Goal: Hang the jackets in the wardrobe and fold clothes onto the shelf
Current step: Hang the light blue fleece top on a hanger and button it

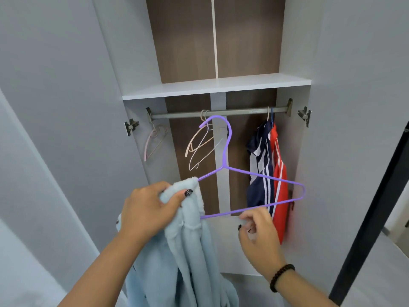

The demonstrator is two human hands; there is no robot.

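Observation:
My left hand [148, 209] grips the shoulder of a fluffy light-blue jacket [188, 251], which covers the left end of a purple wire hanger [250, 173]. The jacket hangs down in front of the open wardrobe. My right hand [259, 233] has curled fingers just under the hanger's bottom bar; whether they pinch the bar is unclear. The hanger's hook is raised near the metal rail [221, 113] and is not on it.
A navy striped jacket [259, 165] and a red one [280, 178] hang at the rail's right end. Bare pale hangers [199, 145] hang mid-rail, and a pink one [155, 140] at the left. A white shelf [217, 87] lies above the rail. Open doors flank both sides.

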